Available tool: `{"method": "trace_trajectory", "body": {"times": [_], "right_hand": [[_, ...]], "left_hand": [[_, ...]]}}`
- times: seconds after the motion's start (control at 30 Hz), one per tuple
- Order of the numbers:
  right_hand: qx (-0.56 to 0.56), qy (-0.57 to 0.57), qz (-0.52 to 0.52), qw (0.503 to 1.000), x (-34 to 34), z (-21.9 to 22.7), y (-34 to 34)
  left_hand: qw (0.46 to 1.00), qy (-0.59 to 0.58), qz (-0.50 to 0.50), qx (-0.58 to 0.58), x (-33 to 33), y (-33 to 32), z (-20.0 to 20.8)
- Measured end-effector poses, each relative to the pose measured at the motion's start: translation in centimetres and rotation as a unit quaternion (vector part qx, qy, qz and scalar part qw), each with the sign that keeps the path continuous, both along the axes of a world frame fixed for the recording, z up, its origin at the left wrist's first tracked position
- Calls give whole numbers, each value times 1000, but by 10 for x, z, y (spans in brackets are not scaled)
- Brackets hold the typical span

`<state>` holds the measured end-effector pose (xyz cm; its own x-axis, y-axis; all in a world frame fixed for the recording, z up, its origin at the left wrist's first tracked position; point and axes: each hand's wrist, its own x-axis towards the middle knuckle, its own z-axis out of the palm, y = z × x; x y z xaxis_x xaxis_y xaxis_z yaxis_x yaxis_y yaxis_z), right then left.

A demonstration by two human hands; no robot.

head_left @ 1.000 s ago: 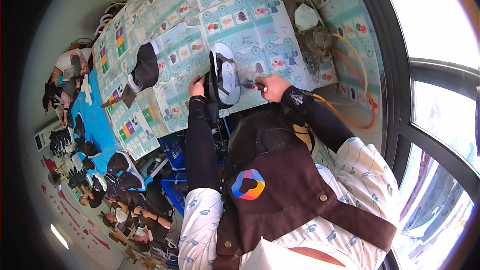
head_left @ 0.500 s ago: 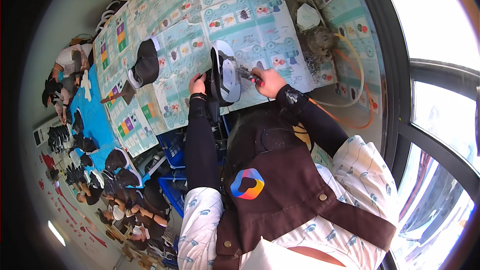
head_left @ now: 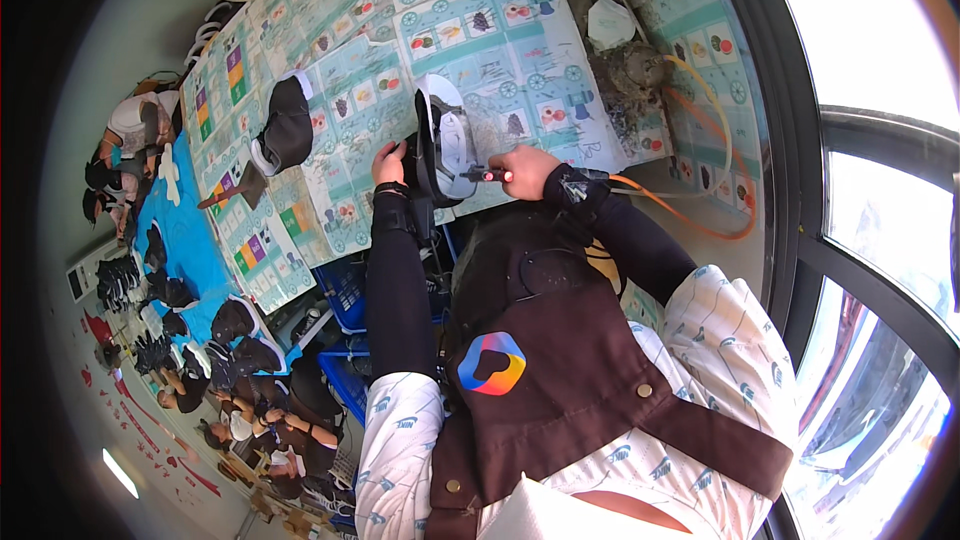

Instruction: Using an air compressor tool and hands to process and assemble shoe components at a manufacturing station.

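My left hand (head_left: 388, 166) is closed on the left side of a black shoe (head_left: 427, 155), which is tipped so its pale grey-and-white sole (head_left: 452, 145) faces right. In my right hand (head_left: 530, 172) is a slim dark tool with red parts (head_left: 489, 176). Its tip meets or nearly meets the near part of the sole; I cannot tell if they touch. From behind my right wrist an orange hose (head_left: 640, 183) runs off to the right. A second black shoe (head_left: 287, 127) lies on the paper-covered table (head_left: 350, 185), left of my hands.
A wooden-handled scraper or hatchet-like tool (head_left: 236, 190) lies at the table's left edge. Blue crates (head_left: 343, 295) stand below. A white mask-shaped piece (head_left: 610, 24) and a dirty round machine part (head_left: 637, 68) sit far right. Other people work beyond a blue table (head_left: 190, 210) holding several shoes.
My right hand has shifted slightly left and nearer to me, and the tool has swung from the sole's middle down to its near part. My left hand keeps its hold on the shoe.
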<state>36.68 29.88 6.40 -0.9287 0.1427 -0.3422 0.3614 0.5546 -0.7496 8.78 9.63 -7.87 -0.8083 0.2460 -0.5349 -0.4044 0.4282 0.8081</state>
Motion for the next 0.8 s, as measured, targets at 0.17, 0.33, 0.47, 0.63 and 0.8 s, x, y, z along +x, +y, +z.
{"method": "trace_trajectory", "body": {"times": [0.17,0.33,0.47,0.63,0.8], "right_hand": [[-18,60,-151,987,-1,5,0],[-13,23,-19,999,0,3,1],[-6,53,-136,989,0,2,2],[-8,79,-108,991,5,2,8],[6,103,-187,977,9,2,5]], "left_hand": [[999,-28,34,4,3,-1,5],[1000,-11,8,6,-3,-1,-3],[999,5,21,-33,1,-3,-2],[997,54,24,-49,9,2,8],[995,67,62,-51,9,2,2]]}}
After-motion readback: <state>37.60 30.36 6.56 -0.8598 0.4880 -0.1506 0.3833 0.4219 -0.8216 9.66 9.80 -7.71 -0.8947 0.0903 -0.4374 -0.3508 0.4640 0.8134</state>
